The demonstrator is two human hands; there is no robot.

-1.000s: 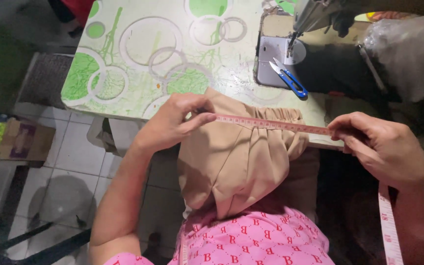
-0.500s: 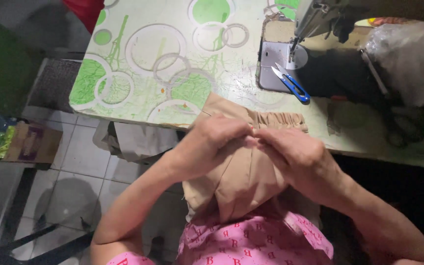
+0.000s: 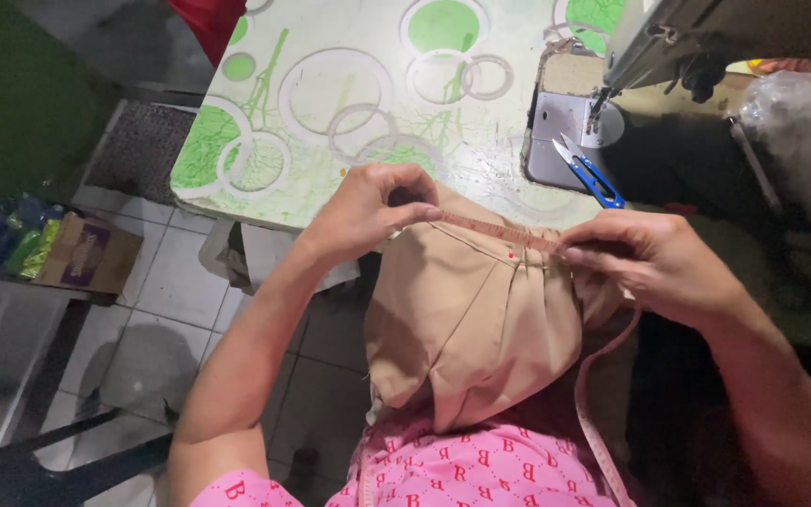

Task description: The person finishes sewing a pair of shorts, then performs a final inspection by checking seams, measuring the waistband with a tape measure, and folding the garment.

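Fabric (image 3: 471,329), tan, gathered, at frame centre over table edge (image 3: 265,202). Your left hand (image 3: 368,211) and right hand (image 3: 654,263) pinch tape (image 3: 499,230) taut across the pleats: measuring step. Next likely needs reading the tape, tension held.

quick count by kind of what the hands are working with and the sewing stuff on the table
tan fabric piece: 1
measuring tape: 1, stretched between the left hand and right hand
blue-handled thread snips: 1
sewing machine: 1
total: 4
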